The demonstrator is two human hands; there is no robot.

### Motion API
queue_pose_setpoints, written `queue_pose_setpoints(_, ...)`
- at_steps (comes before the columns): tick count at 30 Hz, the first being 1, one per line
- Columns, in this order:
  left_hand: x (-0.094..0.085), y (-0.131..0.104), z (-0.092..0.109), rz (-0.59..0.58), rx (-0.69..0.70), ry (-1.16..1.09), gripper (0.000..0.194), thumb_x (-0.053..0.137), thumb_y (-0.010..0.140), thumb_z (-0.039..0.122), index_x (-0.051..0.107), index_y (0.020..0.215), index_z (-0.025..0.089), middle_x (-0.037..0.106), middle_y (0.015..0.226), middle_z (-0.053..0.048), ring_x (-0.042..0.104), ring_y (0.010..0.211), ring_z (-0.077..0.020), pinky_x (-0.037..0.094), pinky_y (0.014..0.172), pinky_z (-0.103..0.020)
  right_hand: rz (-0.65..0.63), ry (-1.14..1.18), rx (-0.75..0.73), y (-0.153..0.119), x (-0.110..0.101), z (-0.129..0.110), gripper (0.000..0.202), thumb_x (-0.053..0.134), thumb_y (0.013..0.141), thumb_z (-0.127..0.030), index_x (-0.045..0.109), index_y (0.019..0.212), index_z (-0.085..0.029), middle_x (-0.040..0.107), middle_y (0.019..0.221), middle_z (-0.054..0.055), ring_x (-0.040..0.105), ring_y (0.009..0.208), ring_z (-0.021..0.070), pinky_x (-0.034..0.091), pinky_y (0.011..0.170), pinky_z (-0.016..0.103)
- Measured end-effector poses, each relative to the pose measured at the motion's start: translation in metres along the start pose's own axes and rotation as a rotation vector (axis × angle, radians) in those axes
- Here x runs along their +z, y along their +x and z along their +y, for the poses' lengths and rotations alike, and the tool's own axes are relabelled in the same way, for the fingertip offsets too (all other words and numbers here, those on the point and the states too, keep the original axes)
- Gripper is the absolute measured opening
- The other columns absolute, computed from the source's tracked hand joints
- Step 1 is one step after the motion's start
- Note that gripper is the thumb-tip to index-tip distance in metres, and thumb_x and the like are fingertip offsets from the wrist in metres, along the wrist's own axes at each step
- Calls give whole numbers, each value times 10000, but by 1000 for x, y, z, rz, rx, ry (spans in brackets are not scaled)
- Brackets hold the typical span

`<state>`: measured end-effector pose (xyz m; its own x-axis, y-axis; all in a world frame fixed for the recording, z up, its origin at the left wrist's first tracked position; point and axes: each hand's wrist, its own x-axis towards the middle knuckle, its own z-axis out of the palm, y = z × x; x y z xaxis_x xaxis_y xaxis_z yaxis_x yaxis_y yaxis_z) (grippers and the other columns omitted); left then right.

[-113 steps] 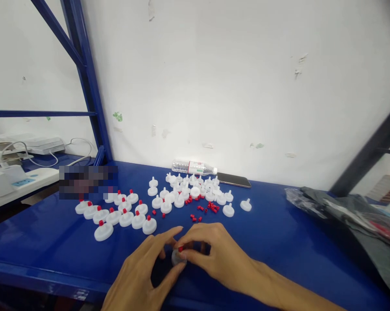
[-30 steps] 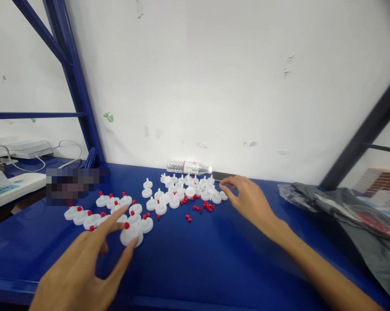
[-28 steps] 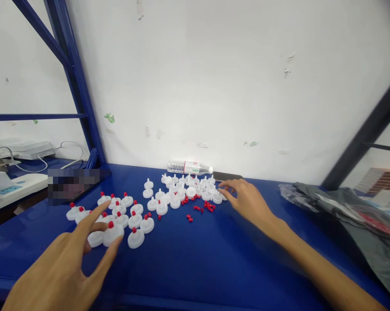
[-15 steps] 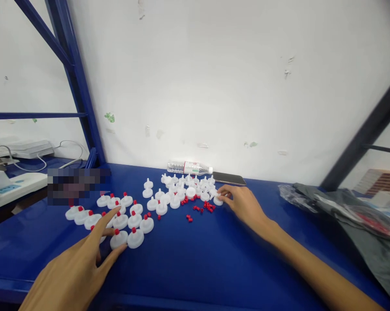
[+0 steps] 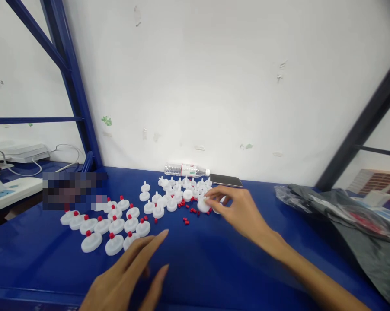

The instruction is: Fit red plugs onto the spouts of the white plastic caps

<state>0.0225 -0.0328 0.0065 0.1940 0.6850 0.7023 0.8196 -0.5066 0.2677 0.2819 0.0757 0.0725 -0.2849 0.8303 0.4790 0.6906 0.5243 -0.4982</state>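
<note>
My right hand [image 5: 242, 211] pinches a white spouted lid [image 5: 203, 204] between thumb and fingers, at the right end of a cluster of similar lids [image 5: 171, 204] without tips. Small loose red tip caps [image 5: 186, 221] lie just left of and below that hand. Over the table front, my left hand [image 5: 125, 274] is open, its thumb and fingers apart with nothing between them. Beside it on the left stand several white lids [image 5: 91, 242] whose spouts carry red caps. One of these lids [image 5: 129, 242] is partly hidden behind the left fingers.
A clear plastic bottle [image 5: 187, 170] lies at the wall, with a dark phone [image 5: 225, 180] to its right. Grey and clear plastic bags [image 5: 337, 211] cover the right side. A white power strip [image 5: 13, 190] sits at far left, near a blue rack post [image 5: 75, 95].
My left hand has left the red-capped lids and moved right, toward the front middle. My right hand has shifted slightly left, and the lid it pinches now shows its flat round side.
</note>
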Motion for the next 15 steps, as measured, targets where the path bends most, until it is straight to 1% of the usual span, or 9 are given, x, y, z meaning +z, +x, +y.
queue_pose_setpoints(2,14,12,7,-53,-2,-72,539,585,995,418,423,1502,336,719,1240,3,735,742,-78,591,752,-137,-110,232,-87,-10,10,-16,66,741,898,-263,797,934,-261,799,866,-31,708,749,143,508,680,237)
queue_pose_setpoints(3,20,17,8,-65,1,-111,531,587,997,400,422,1498,338,715,1245,2,737,768,-81,593,762,-145,-161,326,-121,-15,16,-22,54,763,882,-262,799,920,-254,796,849,-32,698,735,137,509,684,234)
queue_pose_setpoints(5,32,24,9,-77,13,-178,417,588,1003,347,513,1414,349,728,1208,16,744,836,-89,593,795,-156,-249,458,-161,-22,25,-29,42,787,863,-250,802,901,-241,796,850,-29,688,733,128,517,720,233)
queue_pose_setpoints(7,39,24,5,-38,25,-211,292,602,997,324,613,1288,342,751,1139,32,750,896,-106,592,828,-171,-296,512,-166,-23,30,-27,68,800,857,-270,802,916,-238,803,882,-25,698,763,130,525,755,234)
queue_pose_setpoints(9,41,22,-1,21,11,-208,244,652,965,352,667,1208,340,767,1093,43,754,892,-120,597,798,-175,-279,469,-139,-18,29,-18,137,769,893,-337,792,990,-243,805,898,-23,709,785,136,526,745,233)
queue_pose_setpoints(10,41,21,-3,26,-11,-208,250,674,949,366,680,1198,347,772,1090,49,752,840,-116,598,745,-167,-251,403,-126,-15,28,-12,171,732,926,-367,781,1036,-246,804,907,-20,711,787,138,523,733,236)
queue_pose_setpoints(11,39,20,-5,19,-43,-218,256,694,932,374,694,1188,356,775,1087,56,739,760,-104,593,681,-159,-216,323,-116,-11,26,-6,193,691,958,-381,772,1067,-244,802,922,-14,708,784,141,518,724,244)
queue_pose_setpoints(13,37,20,-5,-40,-122,-268,250,705,919,367,719,1169,372,777,1101,64,690,627,-77,576,604,-156,-171,174,-121,-6,25,7,200,637,997,-362,766,1083,-237,796,963,7,698,796,156,503,736,271)
queue_pose_setpoints(15,35,23,-3,-86,-180,-348,223,700,912,350,748,1129,371,781,1095,65,680,605,-76,577,600,-163,-189,108,-149,-4,31,15,178,667,979,-338,774,1079,-237,786,997,23,690,813,174,488,748,292)
